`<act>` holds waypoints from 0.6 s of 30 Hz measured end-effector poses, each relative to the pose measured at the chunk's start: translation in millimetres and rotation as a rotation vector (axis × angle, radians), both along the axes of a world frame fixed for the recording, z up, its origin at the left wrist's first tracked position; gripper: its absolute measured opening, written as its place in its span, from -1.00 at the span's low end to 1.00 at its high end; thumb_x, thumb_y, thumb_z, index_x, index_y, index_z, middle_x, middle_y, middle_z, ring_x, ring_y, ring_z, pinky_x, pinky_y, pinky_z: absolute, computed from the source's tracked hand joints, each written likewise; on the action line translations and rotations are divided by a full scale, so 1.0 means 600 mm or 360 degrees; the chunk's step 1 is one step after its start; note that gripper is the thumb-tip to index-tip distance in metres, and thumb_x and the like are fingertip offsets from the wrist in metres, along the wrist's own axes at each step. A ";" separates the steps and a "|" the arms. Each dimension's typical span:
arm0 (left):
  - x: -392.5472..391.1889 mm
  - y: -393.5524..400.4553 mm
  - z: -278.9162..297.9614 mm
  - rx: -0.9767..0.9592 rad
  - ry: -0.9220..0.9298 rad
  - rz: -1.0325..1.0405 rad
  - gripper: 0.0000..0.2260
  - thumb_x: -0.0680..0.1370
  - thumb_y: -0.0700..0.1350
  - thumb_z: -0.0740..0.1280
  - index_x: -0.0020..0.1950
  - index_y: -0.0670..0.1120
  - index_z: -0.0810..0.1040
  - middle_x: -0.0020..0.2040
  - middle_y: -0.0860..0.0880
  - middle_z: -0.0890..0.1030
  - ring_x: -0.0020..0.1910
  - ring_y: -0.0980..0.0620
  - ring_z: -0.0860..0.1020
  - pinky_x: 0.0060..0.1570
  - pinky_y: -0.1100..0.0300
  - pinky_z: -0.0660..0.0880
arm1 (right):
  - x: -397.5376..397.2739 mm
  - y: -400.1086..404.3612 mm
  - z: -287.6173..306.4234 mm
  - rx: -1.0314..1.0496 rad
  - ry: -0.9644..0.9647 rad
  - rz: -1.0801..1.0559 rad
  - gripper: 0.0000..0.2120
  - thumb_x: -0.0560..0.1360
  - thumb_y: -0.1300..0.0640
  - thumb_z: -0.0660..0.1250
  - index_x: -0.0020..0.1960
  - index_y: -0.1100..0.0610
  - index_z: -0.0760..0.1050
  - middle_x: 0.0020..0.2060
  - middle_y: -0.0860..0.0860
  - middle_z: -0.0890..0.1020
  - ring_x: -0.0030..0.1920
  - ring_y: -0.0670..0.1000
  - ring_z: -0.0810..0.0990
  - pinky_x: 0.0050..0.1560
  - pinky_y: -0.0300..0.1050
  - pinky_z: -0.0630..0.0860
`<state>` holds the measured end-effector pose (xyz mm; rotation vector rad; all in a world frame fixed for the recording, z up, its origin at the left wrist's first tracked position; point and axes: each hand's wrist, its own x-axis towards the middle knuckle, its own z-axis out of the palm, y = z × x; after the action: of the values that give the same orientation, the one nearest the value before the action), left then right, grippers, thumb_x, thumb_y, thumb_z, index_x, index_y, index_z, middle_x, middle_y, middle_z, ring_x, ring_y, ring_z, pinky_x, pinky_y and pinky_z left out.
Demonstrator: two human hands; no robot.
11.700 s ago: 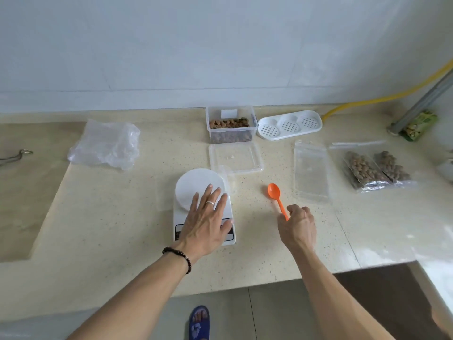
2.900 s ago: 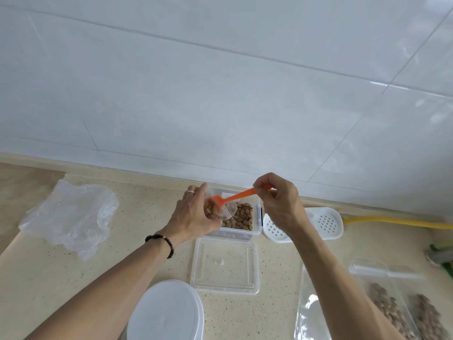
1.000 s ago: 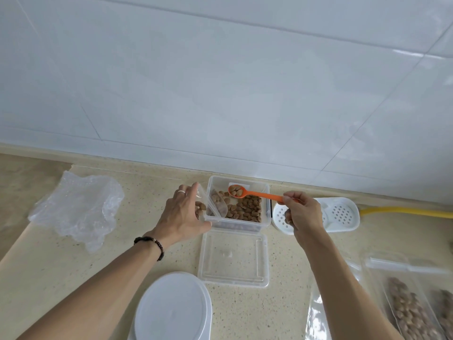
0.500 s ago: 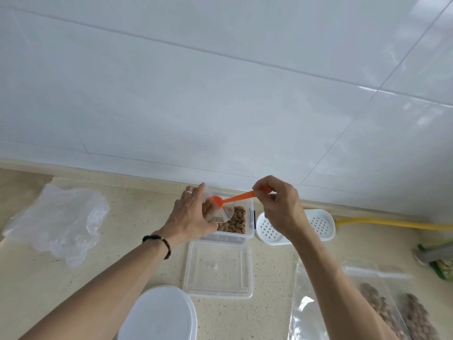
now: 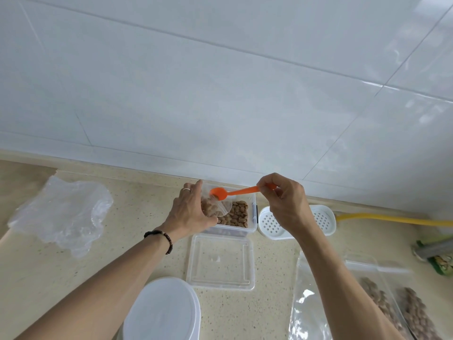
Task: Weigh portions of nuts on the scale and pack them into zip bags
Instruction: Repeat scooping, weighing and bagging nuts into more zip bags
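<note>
My left hand [image 5: 190, 213] grips a small clear cup [image 5: 217, 207] holding some nuts, tilted over the clear nut container [image 5: 241, 217] at the back of the counter. My right hand [image 5: 284, 203] pinches the handle of an orange spoon [image 5: 232, 192], whose bowl is turned over at the cup's mouth. The white scale [image 5: 161, 312] sits at the bottom edge, its round platform bare. An empty zip bag [image 5: 306, 298] lies under my right forearm. Two filled zip bags of nuts [image 5: 397, 307] lie at the lower right.
The container's clear lid [image 5: 220, 262] lies flat in front of it. A white perforated tray [image 5: 269, 223] sits behind my right hand. Crumpled clear plastic [image 5: 61, 212] lies at the left. A yellow hose [image 5: 392, 219] runs along the wall. A green packet [image 5: 441, 261] is at the right edge.
The spoon went from holding nuts over the container a second ago to being tipped at the cup's mouth. The cup has stayed over the container in my left hand.
</note>
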<state>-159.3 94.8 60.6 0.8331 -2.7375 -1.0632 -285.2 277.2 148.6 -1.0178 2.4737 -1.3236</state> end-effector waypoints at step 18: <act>0.054 -0.023 -0.032 -0.0157 -0.0088 0.0015 -0.21 0.31 0.09 0.48 0.42 -0.01 0.16 0.19 -0.03 0.29 0.13 -0.01 0.44 0.21 0.00 0.42 | -0.032 0.009 -0.126 0.0187 -0.0006 -0.0476 -0.88 0.56 0.26 0.29 -0.09 0.13 0.57 -0.26 -0.10 0.58 -0.36 -0.09 0.47 -0.33 -0.22 0.35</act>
<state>-126.8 81.1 41.7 0.8728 -2.8018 -0.9087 -304.6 282.6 72.9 -0.6375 2.7448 -1.2325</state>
